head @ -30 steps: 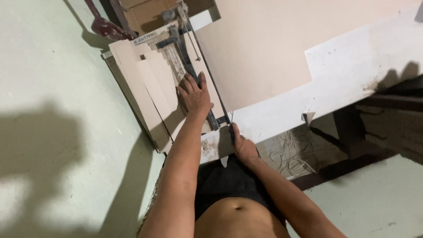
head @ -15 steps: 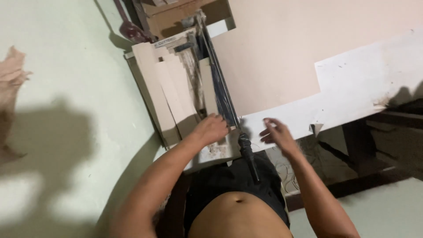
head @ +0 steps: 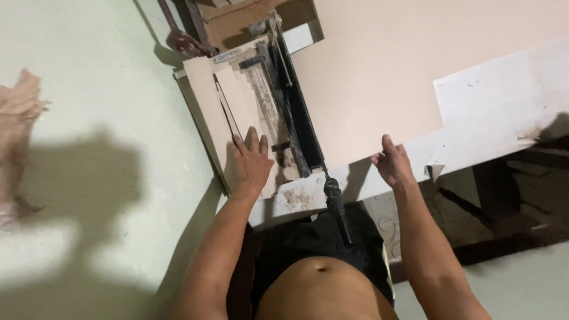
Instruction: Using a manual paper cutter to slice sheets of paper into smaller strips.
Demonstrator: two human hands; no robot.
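My left hand (head: 250,163) lies flat, fingers spread, on narrow beige tile strips (head: 228,112) stacked on the left side of a manual tile cutter (head: 290,106). My right hand (head: 392,163) grips the near edge of a large beige tile (head: 379,71) that lies on the right of the cutter's black rail. The cutter's black lever handle (head: 338,207) sticks out toward my body between both arms, touched by neither hand.
The cutter rests on a white, stained board (head: 504,112) over a dark frame (head: 510,219). A cardboard box (head: 249,18) and a dark red tool (head: 181,38) sit at the far end. A crumpled brown sack (head: 21,112) lies on the pale floor at left.
My left hand slid from the cutter's rail down onto the tile strips. My right hand moved from near the lever handle to the big tile's near edge. The view shifted.
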